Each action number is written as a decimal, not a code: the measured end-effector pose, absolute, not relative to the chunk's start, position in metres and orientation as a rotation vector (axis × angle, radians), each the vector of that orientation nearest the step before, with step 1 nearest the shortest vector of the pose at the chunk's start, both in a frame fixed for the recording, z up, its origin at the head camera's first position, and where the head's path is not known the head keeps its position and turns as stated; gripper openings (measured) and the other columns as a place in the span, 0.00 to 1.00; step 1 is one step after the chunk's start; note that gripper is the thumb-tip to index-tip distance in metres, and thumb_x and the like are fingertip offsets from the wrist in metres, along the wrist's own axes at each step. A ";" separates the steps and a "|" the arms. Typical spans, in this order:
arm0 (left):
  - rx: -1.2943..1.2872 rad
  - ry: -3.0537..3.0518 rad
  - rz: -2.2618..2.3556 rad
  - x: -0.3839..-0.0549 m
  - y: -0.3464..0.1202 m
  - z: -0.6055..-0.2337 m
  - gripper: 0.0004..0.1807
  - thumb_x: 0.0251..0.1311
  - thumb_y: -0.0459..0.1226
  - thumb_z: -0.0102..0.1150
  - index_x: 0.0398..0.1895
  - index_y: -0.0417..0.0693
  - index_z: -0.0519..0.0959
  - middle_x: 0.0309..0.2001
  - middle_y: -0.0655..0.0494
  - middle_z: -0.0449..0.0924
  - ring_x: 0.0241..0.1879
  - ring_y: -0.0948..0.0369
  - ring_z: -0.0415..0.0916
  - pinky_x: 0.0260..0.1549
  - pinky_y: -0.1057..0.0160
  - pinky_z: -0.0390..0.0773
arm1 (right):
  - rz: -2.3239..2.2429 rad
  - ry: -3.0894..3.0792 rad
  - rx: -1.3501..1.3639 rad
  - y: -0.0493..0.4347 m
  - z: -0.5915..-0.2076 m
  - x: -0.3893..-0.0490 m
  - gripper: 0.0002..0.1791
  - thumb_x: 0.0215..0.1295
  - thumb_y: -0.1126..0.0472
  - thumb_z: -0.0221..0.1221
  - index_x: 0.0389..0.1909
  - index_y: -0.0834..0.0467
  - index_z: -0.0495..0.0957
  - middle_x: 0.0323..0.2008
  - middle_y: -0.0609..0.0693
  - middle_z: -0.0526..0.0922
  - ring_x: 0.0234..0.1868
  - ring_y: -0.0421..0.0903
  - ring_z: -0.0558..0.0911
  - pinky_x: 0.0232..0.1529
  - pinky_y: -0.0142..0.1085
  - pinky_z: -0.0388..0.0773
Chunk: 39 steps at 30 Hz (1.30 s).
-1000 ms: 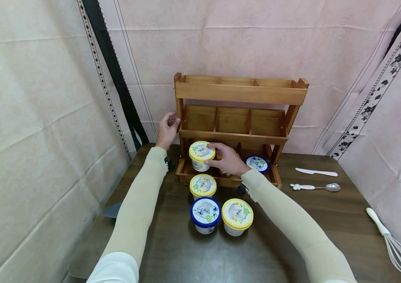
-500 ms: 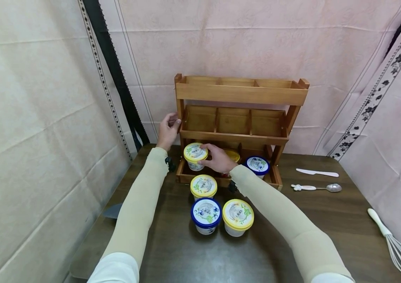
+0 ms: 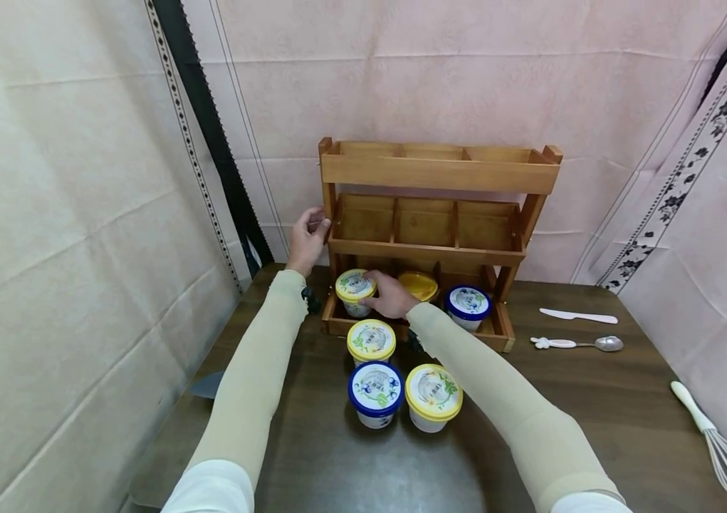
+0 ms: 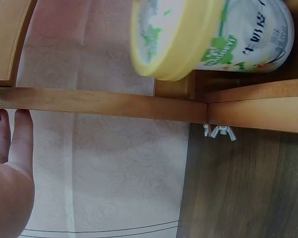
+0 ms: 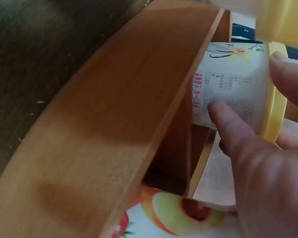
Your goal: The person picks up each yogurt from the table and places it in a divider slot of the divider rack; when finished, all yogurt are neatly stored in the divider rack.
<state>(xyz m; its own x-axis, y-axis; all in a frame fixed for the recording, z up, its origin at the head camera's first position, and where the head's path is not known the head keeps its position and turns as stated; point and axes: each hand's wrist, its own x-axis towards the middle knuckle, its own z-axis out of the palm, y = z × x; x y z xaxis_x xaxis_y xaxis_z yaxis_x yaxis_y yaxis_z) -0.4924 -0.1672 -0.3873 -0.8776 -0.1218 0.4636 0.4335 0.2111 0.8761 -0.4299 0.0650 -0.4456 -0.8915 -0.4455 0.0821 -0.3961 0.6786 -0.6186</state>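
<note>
The right hand (image 3: pixel 391 296) is gripping and apparently seating a yellow-lidded tub (image 3: pixel 353 287), likely needing release next, the left hand (image 3: pixel 306 241) loosely touching the rack (image 3: pixel 427 172).

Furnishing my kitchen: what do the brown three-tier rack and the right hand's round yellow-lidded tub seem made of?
Rack: apparently varnished wood, grain showing. Tub: lid probably plastic, its rim smooth, evenly coloured; smooth printed wall, plastic or coated paper.

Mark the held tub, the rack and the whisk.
Held tub (image 3: pixel 353 286), head view: on its lid.
Rack (image 3: pixel 427 252), head view: middle tier's front board.
Whisk (image 3: pixel 708 427), head view: where wires meet handle.
</note>
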 end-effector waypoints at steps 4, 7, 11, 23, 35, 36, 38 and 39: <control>-0.291 -2.051 -1.712 -0.492 -0.167 -0.388 0.20 0.77 0.43 0.60 0.68 0.55 0.78 0.61 0.49 0.80 0.60 0.53 0.78 0.62 0.51 0.79 | -0.957 2.833 -0.723 0.065 -0.454 -0.434 0.35 0.76 0.53 0.65 0.77 0.59 0.65 0.75 0.59 0.71 0.75 0.56 0.72 0.77 0.51 0.69; -0.289 -2.054 -1.710 -0.493 -0.166 -0.388 0.20 0.77 0.43 0.60 0.68 0.55 0.78 0.61 0.49 0.80 0.60 0.54 0.78 0.62 0.51 0.79 | -0.930 2.837 -0.721 0.066 -0.460 -0.439 0.35 0.76 0.54 0.64 0.77 0.60 0.64 0.75 0.60 0.71 0.75 0.56 0.72 0.77 0.51 0.69; -0.287 -2.060 -1.709 -0.493 -0.165 -0.389 0.20 0.78 0.43 0.60 0.68 0.55 0.78 0.61 0.50 0.80 0.60 0.54 0.78 0.61 0.51 0.79 | -0.912 2.834 -0.710 0.068 -0.462 -0.440 0.35 0.77 0.55 0.63 0.78 0.60 0.63 0.75 0.60 0.71 0.75 0.57 0.72 0.77 0.51 0.68; -0.290 -2.054 -1.735 -0.498 -0.165 -0.389 0.20 0.77 0.44 0.60 0.68 0.55 0.78 0.62 0.50 0.79 0.61 0.54 0.77 0.61 0.51 0.81 | -0.977 2.797 -0.664 0.072 -0.448 -0.432 0.38 0.77 0.49 0.63 0.80 0.57 0.61 0.77 0.59 0.68 0.77 0.57 0.70 0.78 0.53 0.67; -0.295 -2.031 -1.712 -0.497 -0.167 -0.388 0.19 0.77 0.41 0.60 0.67 0.53 0.78 0.60 0.48 0.80 0.59 0.54 0.78 0.60 0.53 0.80 | -1.180 2.649 -0.739 0.088 -0.426 -0.410 0.42 0.76 0.46 0.63 0.82 0.56 0.57 0.80 0.59 0.63 0.80 0.59 0.66 0.78 0.55 0.67; -0.297 -2.032 -1.716 -0.497 -0.167 -0.389 0.19 0.77 0.41 0.60 0.67 0.53 0.78 0.61 0.48 0.80 0.59 0.54 0.78 0.60 0.54 0.80 | -1.186 2.638 -0.747 0.090 -0.425 -0.407 0.42 0.76 0.46 0.63 0.82 0.56 0.57 0.81 0.59 0.63 0.80 0.59 0.66 0.78 0.55 0.67; -0.299 -2.038 -1.720 -0.496 -0.167 -0.389 0.19 0.78 0.42 0.59 0.67 0.53 0.78 0.61 0.49 0.80 0.60 0.54 0.78 0.61 0.54 0.80 | -1.200 2.623 -0.769 0.095 -0.423 -0.402 0.42 0.77 0.46 0.63 0.82 0.57 0.57 0.80 0.59 0.64 0.80 0.60 0.66 0.77 0.56 0.67; -0.298 -2.039 -1.723 -0.496 -0.167 -0.389 0.19 0.78 0.42 0.59 0.67 0.53 0.78 0.61 0.49 0.80 0.60 0.53 0.78 0.61 0.54 0.80 | -1.199 2.621 -0.781 0.097 -0.423 -0.399 0.42 0.77 0.45 0.62 0.82 0.57 0.58 0.80 0.59 0.65 0.79 0.60 0.67 0.77 0.56 0.67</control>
